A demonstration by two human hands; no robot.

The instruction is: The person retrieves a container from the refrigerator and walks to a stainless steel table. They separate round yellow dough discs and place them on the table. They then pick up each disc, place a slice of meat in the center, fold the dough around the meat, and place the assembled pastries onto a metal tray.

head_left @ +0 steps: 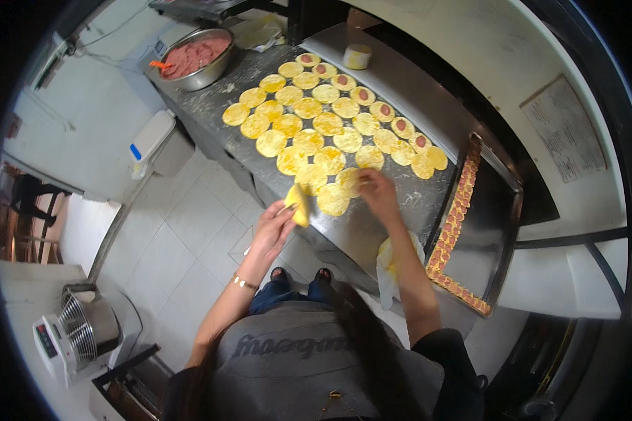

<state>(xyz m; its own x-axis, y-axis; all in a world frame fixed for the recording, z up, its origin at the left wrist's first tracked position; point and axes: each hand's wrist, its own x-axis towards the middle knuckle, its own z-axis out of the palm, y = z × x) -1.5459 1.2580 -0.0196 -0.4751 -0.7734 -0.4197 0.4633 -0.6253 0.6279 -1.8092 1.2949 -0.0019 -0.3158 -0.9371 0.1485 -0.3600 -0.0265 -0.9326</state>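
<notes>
My left hand (272, 228) is closed on a floppy yellow dough round (298, 205), holding it up just off the table's near edge; whether it is one round or a few together I cannot make out. My right hand (378, 193) reaches over the table with its fingers pinched at the edge of a flat dough round (347, 182). Many more yellow dough rounds (328, 124) lie side by side in rows on the dark worktop (418, 200). Along the far right row, several carry a small dab of pink filling (402, 126).
A steel bowl (202, 78) of pink ground filling with an orange-handled utensil (163, 64) stands at the far left. On the right, a dark tray (481, 231) holds small filled pieces along two edges. A white tub (357, 57) sits at the back; a mixer (88, 326) stands lower left.
</notes>
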